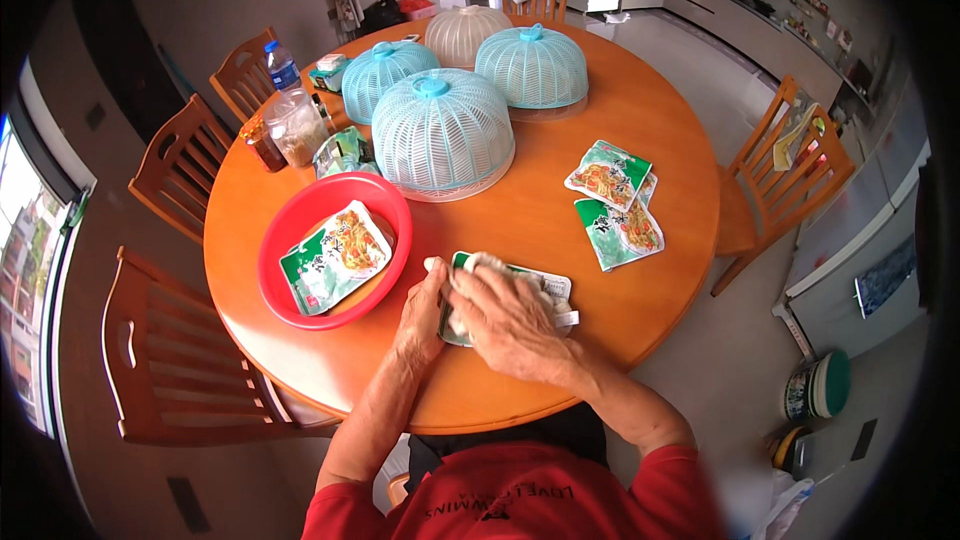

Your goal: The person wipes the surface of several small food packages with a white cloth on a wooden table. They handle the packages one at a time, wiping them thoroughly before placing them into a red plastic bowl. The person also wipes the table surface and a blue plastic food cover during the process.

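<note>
A green and white food packet [547, 283] lies flat on the round wooden table [560, 220] near its front edge. My left hand [422, 320] presses on the packet's left end. My right hand [510, 323] lies over the packet with a white cloth [487, 262] bunched under its fingers. Left of my hands stands a red plastic bowl [290, 230] with one such packet [335, 256] inside. Two more packets [615, 202] lie overlapping on the table to the right.
Three pale blue mesh food covers [442, 132] and a beige one [466, 32] stand at the table's far half. A water bottle [282, 66], jars [295, 127] and small packets sit at the far left. Wooden chairs [150, 350] ring the table. A kitchen counter runs along the right.
</note>
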Available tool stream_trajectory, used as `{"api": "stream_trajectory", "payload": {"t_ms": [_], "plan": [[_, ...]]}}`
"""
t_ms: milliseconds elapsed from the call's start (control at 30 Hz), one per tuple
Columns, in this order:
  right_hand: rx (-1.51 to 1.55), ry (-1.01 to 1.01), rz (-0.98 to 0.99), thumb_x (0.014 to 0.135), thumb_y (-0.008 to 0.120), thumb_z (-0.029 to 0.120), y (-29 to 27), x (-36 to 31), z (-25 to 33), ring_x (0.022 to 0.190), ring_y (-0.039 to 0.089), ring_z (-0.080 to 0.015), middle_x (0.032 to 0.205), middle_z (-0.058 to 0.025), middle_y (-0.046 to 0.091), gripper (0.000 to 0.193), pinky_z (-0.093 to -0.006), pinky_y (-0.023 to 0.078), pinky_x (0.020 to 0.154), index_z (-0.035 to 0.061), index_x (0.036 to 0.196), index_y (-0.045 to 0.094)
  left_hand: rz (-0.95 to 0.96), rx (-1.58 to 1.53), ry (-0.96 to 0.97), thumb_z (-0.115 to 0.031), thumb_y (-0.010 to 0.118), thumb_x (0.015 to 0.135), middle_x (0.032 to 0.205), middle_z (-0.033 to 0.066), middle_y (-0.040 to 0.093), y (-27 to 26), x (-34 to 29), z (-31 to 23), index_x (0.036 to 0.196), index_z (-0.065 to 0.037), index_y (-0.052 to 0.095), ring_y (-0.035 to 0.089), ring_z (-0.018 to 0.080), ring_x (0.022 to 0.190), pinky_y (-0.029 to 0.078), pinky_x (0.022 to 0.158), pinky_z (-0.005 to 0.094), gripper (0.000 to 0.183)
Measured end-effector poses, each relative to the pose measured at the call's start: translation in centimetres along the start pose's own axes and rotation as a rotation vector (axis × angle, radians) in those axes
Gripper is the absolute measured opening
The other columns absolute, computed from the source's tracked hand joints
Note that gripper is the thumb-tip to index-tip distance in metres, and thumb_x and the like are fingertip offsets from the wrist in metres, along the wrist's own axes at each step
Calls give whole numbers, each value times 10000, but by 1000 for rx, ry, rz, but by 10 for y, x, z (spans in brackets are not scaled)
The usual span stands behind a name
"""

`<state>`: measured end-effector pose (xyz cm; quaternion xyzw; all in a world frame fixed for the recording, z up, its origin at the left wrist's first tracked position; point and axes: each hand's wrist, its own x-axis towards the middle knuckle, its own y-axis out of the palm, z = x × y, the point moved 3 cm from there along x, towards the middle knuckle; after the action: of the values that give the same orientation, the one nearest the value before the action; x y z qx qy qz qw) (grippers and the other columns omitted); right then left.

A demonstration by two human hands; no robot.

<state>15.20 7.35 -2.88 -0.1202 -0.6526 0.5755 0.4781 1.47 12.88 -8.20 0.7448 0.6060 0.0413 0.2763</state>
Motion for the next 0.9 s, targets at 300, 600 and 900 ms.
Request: {"api": "stream_trajectory", "payload": {"t_ms": [300,600,900], "plan": [[-99,185,100,830,692,348,-107,-51,-10,1073,512,-273,1248,-81,516,425,-414,405,783,176,1213,626,107,112,85,-234,618,962,912,38,692,11,-5,-1,1048,14,655,631,85,746,523,672,241,265],[-312,454,-146,836,644,140,-166,-49,-24,692,646,-291,837,-100,653,330,-421,509,620,61,1156,625,87,105,98,-111,563,974,928,46,700,11,-6,-3,1086,30,655,630,84,744,530,670,243,202],[810,338,41,766,769,380,-30,-2,-24,1055,598,-333,1241,-206,584,833,-431,467,890,79,1444,388,108,59,133,-74,512,959,942,45,709,9,-1,3,1113,11,647,648,72,731,526,629,208,222]]}}
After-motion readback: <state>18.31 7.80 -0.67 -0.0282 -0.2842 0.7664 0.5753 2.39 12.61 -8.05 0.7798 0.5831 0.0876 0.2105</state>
